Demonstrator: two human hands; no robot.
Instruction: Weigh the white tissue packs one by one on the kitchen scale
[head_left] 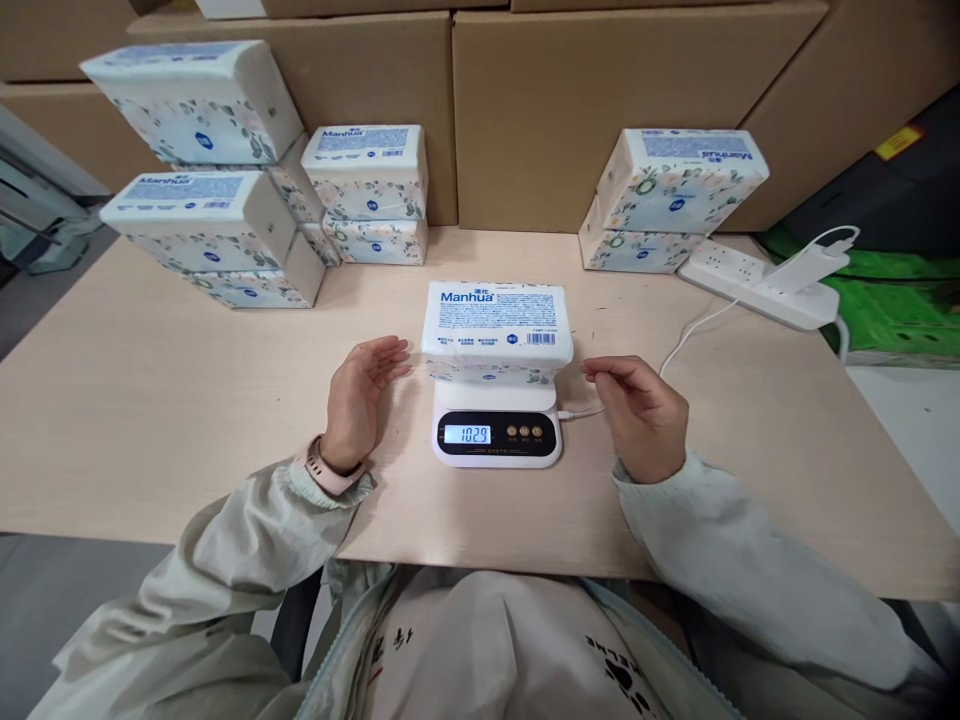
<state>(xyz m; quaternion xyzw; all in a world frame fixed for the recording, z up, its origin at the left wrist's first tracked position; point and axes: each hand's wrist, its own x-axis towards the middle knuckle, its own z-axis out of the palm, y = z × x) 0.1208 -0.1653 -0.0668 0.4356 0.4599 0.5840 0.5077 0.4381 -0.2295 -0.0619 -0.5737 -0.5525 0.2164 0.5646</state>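
Note:
A pack of tissues (496, 325) with blue print reading "Manhua" lies flat on a white digital kitchen scale (496, 455). The lit display appears to read 102.9. To the left of the pack, my left hand (360, 400) rests beside it with fingers stretched out, not touching it. My right hand (641, 412) is on the other side, a short gap from the pack, its fingers bent loosely forward and nothing seen in them. A white cable (581, 413) plugs into the scale's right side and passes behind my right hand.
Several more tissue packs stand stacked at the back left (202, 225) and in a pile (679, 200) at the back right. A white power strip (757, 285) lies beside the right pile. Cardboard boxes (585, 110) line the table's (187, 400) far edge.

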